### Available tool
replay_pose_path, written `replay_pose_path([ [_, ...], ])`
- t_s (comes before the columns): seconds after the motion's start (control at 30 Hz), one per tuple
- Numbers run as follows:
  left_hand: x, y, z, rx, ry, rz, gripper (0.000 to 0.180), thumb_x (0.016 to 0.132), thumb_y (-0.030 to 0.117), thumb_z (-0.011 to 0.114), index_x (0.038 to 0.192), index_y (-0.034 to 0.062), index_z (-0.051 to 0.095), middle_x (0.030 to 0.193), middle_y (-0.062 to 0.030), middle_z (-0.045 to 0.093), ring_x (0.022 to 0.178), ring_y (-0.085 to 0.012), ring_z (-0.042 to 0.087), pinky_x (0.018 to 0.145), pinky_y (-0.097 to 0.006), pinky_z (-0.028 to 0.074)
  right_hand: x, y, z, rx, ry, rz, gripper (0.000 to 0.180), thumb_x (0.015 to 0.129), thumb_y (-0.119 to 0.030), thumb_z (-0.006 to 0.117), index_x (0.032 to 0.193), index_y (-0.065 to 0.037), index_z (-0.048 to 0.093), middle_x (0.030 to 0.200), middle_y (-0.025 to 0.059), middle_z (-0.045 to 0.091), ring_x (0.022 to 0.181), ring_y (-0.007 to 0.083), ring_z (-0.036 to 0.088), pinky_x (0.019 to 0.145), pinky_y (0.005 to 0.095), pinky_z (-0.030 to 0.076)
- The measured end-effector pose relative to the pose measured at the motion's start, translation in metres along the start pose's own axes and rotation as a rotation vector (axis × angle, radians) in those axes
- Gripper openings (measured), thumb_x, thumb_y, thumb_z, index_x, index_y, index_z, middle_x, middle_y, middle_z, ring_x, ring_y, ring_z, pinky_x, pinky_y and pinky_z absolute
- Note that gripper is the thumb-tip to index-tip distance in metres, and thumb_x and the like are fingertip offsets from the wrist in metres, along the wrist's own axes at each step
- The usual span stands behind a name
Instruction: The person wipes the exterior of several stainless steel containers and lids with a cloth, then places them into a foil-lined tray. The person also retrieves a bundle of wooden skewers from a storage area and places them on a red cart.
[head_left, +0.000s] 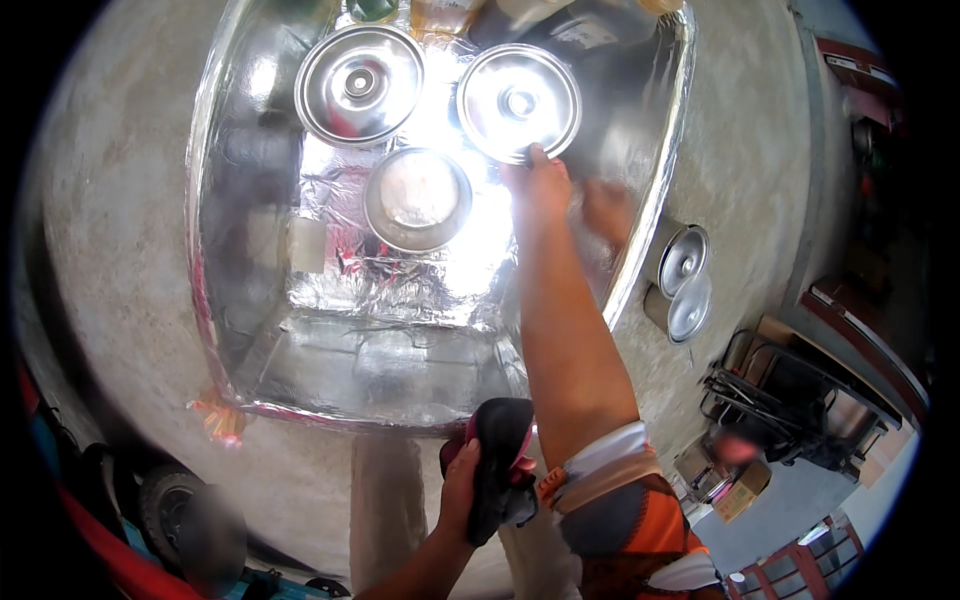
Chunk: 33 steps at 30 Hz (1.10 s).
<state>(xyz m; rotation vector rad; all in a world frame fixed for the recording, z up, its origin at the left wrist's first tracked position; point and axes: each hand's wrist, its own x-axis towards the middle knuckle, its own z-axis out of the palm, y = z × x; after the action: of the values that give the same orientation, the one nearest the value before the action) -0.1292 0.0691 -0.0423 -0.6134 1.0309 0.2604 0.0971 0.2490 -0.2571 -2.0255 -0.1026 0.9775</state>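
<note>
Right hand on the rim at one o'clock!

Here's the big one first: an open foil-lined box [400, 350] fills the upper middle. Inside, a knobbed steel lid [361, 86] sits at eleven o'clock, and a matching one, the bright steel lid [519, 103], at one. Between and below them, near the centre, an open steel bowl [418, 200] holds something whitish. Outside the box, around four o'clock, stand two small lidded canisters [684, 256].

Now the key line: the right hand [541, 185] touches the bright lid's near edge, so the lid's centre lies at twelve from that grip, leaning toward eleven. Right is far nearer. Whether those fingers hook beneath the rim, I can't tell. The left hand [460, 490], well apart toward six, grasps a black soft-looking item [497, 465], long axis about one to seven. And the bright lid? Round, no long axis, knob pointing up at the camera.
</note>
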Motion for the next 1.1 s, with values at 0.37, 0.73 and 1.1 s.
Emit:
replay_pose_path([
  [0.37, 0.007, -0.011, 0.003, -0.028, 0.019, 0.013, 0.046, 0.091, 0.034, 0.036, 0.113, -0.0046, 0.046, 0.091, -0.0155, 0.058, 0.076, -0.0200, 0.055, 0.071, -0.031, 0.045, -0.074, 0.026, 0.016, 0.099, -0.244, 0.248, 0.025, 0.073, -0.007, 0.061, 0.096, -0.001, 0.054, 0.087, 0.0091, 0.058, 0.079, 0.0201, 0.058, 0.068, 0.0364, 0.053],
  [0.73, 0.009, -0.019, -0.004, -0.033, -0.012, 0.013, 0.047, 0.090, 0.036, 0.037, 0.115, -0.0026, 0.045, 0.093, -0.0140, 0.058, 0.076, -0.0211, 0.056, 0.072, -0.032, 0.047, -0.057, 0.041, 0.010, 0.135, -0.040, 0.018, 0.019, 0.072, -0.002, 0.062, 0.090, 0.002, 0.057, 0.080, 0.0095, 0.059, 0.065, 0.0164, 0.057, 0.057, 0.0278, 0.049],
  [1.1, 0.017, -0.031, 0.005, 0.343, 0.023, 0.174, 0.056, 0.088, 0.046, 0.037, 0.123, 0.0021, 0.042, 0.097, -0.0145, 0.059, 0.084, -0.0239, 0.057, 0.073, -0.035, 0.046, -0.170, -0.071, -0.106, 0.517, -0.233, -0.188, 0.018, 0.080, 0.000, 0.058, 0.097, -0.003, 0.057, 0.080, 0.0055, 0.059, 0.069, 0.0096, 0.055, 0.060, 0.0237, 0.047],
])
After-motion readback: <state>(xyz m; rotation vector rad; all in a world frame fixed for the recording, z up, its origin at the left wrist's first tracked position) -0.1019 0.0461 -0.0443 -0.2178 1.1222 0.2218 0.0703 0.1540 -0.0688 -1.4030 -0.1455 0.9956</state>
